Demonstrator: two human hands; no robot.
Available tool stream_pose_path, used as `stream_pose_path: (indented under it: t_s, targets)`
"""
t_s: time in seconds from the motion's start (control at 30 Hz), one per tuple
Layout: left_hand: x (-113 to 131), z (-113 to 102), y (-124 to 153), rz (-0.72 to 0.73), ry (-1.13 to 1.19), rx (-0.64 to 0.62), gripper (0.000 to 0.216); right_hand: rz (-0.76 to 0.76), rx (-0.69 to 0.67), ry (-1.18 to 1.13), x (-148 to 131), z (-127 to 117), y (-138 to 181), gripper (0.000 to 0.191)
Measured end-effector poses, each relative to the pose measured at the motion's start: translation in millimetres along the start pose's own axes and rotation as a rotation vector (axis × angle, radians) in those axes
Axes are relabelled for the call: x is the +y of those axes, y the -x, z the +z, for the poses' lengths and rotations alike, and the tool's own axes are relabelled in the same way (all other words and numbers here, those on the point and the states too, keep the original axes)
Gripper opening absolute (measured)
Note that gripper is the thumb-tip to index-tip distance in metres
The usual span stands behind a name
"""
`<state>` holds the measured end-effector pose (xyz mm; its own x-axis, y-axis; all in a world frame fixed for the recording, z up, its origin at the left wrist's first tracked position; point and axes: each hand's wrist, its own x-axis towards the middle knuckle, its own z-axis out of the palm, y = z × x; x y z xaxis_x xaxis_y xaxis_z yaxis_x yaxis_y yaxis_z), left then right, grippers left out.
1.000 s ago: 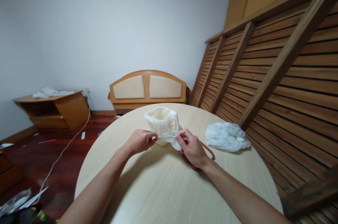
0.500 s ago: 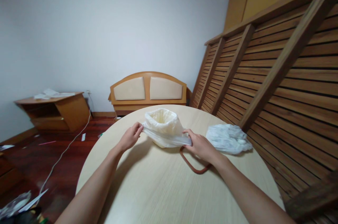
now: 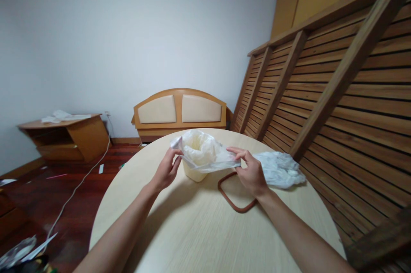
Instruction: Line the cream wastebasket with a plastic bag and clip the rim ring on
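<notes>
A small cream bin (image 3: 193, 172) stands on the round pale wooden table (image 3: 199, 230), lined with a thin white plastic bag (image 3: 202, 153). My left hand (image 3: 166, 172) pinches the bag's left edge near the rim. On the other side my right hand (image 3: 250, 172) pinches the bag's right edge, so the film is stretched outward between both hands. A brown ring (image 3: 236, 193) lies flat on the table just under my right hand.
A crumpled white plastic bag (image 3: 281, 170) lies on the table to the right. A slatted wooden bed frame (image 3: 337, 93) leans close on the right. A wooden headboard (image 3: 180, 112) and a low cabinet (image 3: 64, 136) stand by the far wall; a cable (image 3: 77, 185) trails over the floor.
Both hands have lifted the bag's edges up from the base of the bin to about rim height, baring the cream wall of the bin. The brown ring now shows fully.
</notes>
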<state>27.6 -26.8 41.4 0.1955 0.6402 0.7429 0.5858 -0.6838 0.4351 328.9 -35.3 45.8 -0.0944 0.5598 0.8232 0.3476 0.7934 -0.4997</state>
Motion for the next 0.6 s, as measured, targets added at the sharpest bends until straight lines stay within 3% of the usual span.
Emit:
stream_pose_path:
  t_s: [0.23,0.33,0.5,0.6]
  targets:
    - [29,8,0,0.370,-0.276,-0.165,0.012,-0.004,-0.031,0.067,-5,-1,2,0.040]
    - [31,11,-1,0.390,-0.297,-0.146,0.012,0.052,-0.169,0.055,0,-5,0,0.044]
    - [29,10,-1,0.363,-0.256,-0.118,0.012,0.237,-0.203,-0.276,8,-18,-5,0.039]
    - [30,8,-1,0.360,-0.238,-0.117,0.011,0.370,-0.330,-0.442,16,-25,-10,0.050]
